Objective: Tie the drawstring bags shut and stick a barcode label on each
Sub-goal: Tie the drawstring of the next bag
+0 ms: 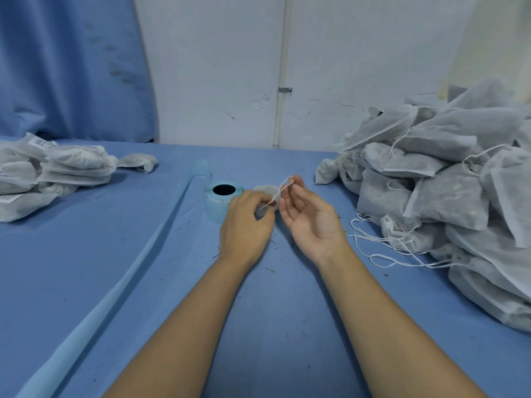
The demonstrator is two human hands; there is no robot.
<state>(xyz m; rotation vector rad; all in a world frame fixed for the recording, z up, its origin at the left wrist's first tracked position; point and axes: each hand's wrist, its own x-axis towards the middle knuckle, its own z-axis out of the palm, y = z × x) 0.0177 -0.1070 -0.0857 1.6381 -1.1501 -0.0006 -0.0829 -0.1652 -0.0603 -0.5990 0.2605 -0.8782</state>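
Two bag heaps (448, 179) flank blue cloth (115, 254); left fingers (258, 201) pinch drawstring (280, 191); right fingers (290, 196) apart.

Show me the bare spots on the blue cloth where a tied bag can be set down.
Free: the wide cloth between the small stack of white labelled bags and the pale blue backing strip; also the near cloth between the forearms. Crowded: the right side, under the heap of grey-white drawstring bags and loose white strings.
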